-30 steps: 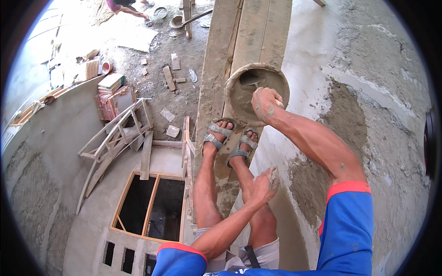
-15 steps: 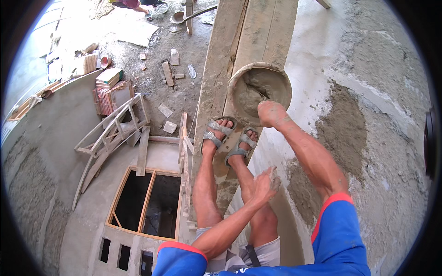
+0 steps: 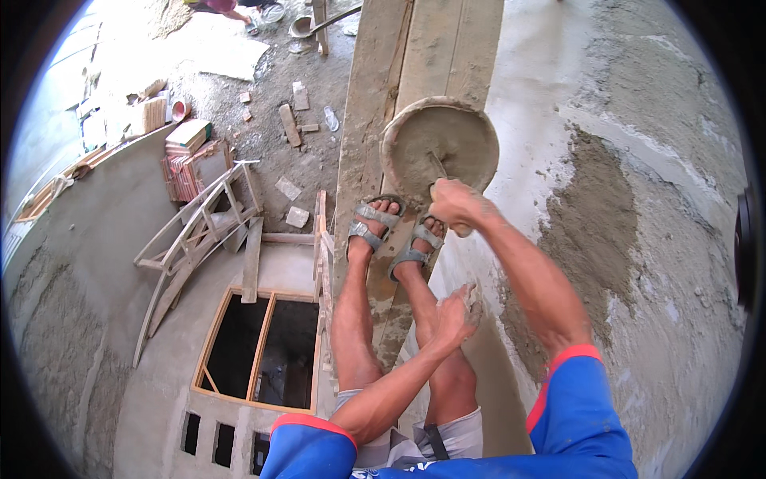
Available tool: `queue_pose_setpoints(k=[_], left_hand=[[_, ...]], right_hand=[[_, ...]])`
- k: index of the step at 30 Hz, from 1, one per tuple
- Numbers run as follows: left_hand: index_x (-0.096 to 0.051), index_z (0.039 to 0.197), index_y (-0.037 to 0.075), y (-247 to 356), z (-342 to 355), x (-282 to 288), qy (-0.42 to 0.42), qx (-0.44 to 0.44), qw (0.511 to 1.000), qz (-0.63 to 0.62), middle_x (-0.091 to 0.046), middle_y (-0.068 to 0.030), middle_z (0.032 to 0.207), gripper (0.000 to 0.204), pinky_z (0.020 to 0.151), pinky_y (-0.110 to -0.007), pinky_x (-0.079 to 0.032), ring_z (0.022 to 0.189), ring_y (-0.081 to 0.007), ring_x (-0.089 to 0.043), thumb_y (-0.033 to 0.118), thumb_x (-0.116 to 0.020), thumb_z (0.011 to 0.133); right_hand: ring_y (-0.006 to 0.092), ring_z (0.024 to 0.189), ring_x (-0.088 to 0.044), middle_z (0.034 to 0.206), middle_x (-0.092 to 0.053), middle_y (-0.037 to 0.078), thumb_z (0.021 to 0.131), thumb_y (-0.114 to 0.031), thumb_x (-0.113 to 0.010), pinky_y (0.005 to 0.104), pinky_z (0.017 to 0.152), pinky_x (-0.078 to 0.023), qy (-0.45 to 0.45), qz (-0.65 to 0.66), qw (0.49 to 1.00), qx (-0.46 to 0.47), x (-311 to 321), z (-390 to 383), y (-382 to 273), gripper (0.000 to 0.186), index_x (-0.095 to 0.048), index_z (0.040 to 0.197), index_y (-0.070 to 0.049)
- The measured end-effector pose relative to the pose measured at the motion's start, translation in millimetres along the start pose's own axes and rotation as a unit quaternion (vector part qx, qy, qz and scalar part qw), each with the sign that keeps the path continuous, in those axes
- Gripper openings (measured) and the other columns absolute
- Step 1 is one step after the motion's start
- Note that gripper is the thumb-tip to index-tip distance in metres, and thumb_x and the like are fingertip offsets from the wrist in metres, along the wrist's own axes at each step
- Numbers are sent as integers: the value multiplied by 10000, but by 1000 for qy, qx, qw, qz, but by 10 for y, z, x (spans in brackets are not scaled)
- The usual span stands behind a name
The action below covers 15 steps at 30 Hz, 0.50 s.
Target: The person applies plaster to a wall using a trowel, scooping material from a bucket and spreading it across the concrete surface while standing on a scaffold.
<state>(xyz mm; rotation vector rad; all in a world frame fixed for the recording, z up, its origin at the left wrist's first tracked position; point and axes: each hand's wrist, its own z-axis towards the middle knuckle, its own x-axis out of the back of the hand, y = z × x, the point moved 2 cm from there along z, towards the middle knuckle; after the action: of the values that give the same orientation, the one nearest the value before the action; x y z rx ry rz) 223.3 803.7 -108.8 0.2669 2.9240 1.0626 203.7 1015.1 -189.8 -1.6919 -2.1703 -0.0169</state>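
Observation:
A round tub (image 3: 388, 148) full of wet grey mortar (image 3: 459, 140) stands on the wooden planks, just beyond my feet. My right hand (image 3: 461, 206) is closed round the handle of a trowel (image 3: 437, 165) at the tub's near rim. The trowel's metal shank slants into the mortar, and its blade is buried. Over my right knee hovers my left hand (image 3: 458, 318), empty, its mortar-smeared fingers loosely apart. To the right, a darker patch of fresh mortar (image 3: 594, 211) covers part of the pale wall.
I stand in sandals on the narrow plank platform (image 3: 371, 96), high above the ground. Below left are a wooden-framed opening (image 3: 252, 351), a curved timber frame (image 3: 203, 227) and stacked tiles (image 3: 191, 169). Another person's arm (image 3: 237, 14) shows at the far upper left.
My right hand has drawn back slightly toward me and left, and the trowel's shank now shows. The mortar's surface looks smoother. My left hand stays nearly in place.

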Motion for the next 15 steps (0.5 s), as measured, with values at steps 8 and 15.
queue_pose_setpoints(k=[8, 15], left_hand=[[-541, 1238, 49, 39, -24, 108, -11, 19, 1000, 17, -644, -253, 1027, 435, 844, -538, -455, 933, -439, -619, 249, -557, 852], [-535, 1247, 34, 120, 18, 66, -22, -8, 1000, 16, -637, -257, 1056, 445, 860, -528, -449, 964, -435, -611, 257, -565, 863]], right_hand=[[370, 779, -683, 814, -669, 245, 787, -52, -514, 456, 667, -547, 177, -179, 966, 68, 941, -773, 241, 168, -610, 898, 28], [306, 927, -695, 1005, -708, 155, 775, -71, -572, 399, 730, -575, 96, -218, 970, -46, 631, 415, 493, 230, -737, 932, -40]])
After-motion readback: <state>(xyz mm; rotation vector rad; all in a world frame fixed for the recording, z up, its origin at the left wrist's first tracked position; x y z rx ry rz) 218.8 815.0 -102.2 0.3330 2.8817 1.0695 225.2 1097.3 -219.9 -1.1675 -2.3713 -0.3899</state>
